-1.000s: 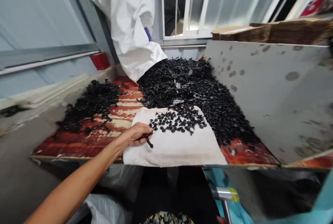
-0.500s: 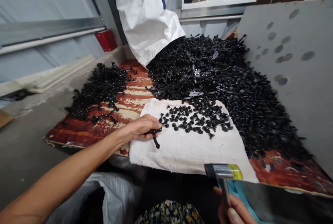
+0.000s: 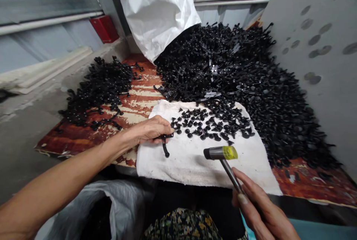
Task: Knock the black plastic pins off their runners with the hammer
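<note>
My left hand (image 3: 152, 128) is closed on a black jointed part (image 3: 165, 147) at the left side of a white cloth (image 3: 189, 163); one arm of the part hangs down toward the front. In my right hand (image 3: 258, 204) is the handle of a small hammer (image 3: 220, 153) with a black face on the left and a yellow face on the right. The hammer head is above the cloth, right of the black part. Many small black round-headed pieces (image 3: 206, 124) lie scattered over the back half of the cloth.
A large heap of black parts (image 3: 237, 72) rises behind and right of the cloth. Another pile (image 3: 97, 95) lies on the left of the red worn board (image 3: 142, 95). A white sack (image 3: 158, 13) hangs behind; a grey panel (image 3: 295, 61) stands at right.
My right hand has raised the hammer from the cloth's front edge up and leftward over the cloth. My left hand still holds the black part, nearly in place. The view has tilted slightly down.
</note>
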`<action>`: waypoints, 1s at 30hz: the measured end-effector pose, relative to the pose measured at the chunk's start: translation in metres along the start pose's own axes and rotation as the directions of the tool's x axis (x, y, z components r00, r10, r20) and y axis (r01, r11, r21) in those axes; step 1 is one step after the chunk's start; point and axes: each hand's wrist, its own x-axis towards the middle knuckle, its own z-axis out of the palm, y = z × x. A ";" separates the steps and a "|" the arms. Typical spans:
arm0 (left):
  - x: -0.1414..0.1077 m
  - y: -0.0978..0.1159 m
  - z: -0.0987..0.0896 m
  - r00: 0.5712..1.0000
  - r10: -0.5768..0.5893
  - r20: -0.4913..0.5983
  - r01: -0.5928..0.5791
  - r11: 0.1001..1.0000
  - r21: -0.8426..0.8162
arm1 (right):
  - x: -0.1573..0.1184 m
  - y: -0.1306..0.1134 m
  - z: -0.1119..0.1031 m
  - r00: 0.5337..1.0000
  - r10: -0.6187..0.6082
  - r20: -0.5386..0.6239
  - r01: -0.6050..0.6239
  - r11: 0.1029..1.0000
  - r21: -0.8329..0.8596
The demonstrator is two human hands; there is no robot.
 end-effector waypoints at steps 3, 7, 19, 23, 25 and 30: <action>0.000 -0.001 0.000 1.000 -0.019 0.017 0.020 0.999 -0.050 | 0.006 0.000 0.001 1.000 -0.024 -0.005 0.024 1.000 -0.019; 0.002 -0.007 -0.001 0.998 -0.024 0.057 0.032 0.989 -0.145 | 0.005 0.000 0.006 1.000 -0.006 -0.018 0.006 1.000 0.005; 0.002 -0.011 0.000 0.996 0.009 0.089 0.010 0.976 -0.219 | 0.005 0.000 0.009 0.998 0.062 0.013 -0.063 0.997 0.034; 0.004 -0.012 0.000 0.996 0.000 0.093 0.021 0.976 -0.215 | 0.004 0.004 0.011 0.997 0.083 0.010 -0.083 0.996 0.029; 0.004 -0.013 0.000 0.996 -0.003 0.091 0.022 0.977 -0.211 | 0.005 0.005 0.013 0.996 0.087 0.013 -0.087 0.996 0.024; 0.004 -0.012 0.001 0.997 -0.017 0.079 0.033 0.979 -0.201 | 0.007 0.004 0.017 0.997 0.050 -0.055 -0.049 0.998 0.028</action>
